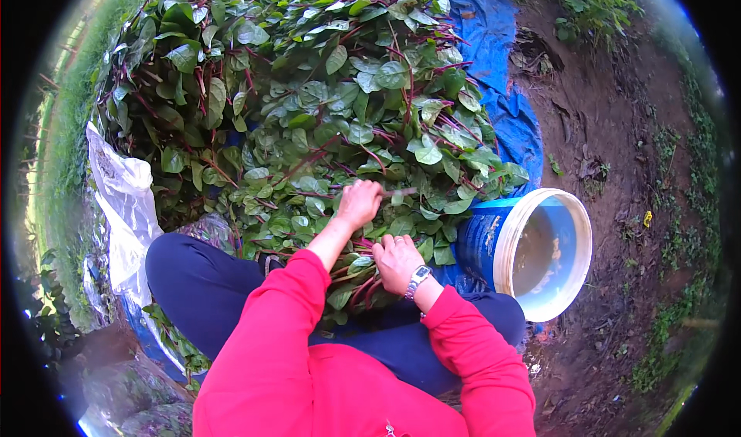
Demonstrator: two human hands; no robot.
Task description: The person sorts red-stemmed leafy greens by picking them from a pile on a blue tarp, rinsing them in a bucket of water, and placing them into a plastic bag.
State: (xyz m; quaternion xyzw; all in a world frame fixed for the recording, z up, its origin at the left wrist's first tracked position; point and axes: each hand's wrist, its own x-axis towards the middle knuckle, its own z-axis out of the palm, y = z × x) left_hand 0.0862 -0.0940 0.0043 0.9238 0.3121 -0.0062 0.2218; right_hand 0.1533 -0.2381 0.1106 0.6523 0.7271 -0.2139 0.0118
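My left hand [360,202] is closed just above the leaf pile, its fingers bent. A thin, pale, blurred strip [399,192] shows at its fingertips; I cannot make out what it is. Lower and to the right, my right hand [397,264], with a metal-band watch [417,280] on its wrist, is closed round a bunch of leafy greens [363,289] with purple-red stems. That bunch lies close to my folded legs, and part of it is hidden beneath the hand. Ahead spreads a big heap of the same greens [309,97].
A blue bucket [480,244] with a white rim lies tipped at the right, its mouth toward me. Blue tarpaulin [505,121] lies under the heap. Crumpled clear plastic sheeting [127,205] is at the left. Brown bare soil [602,151] stretches along the right, with grass at the far left.
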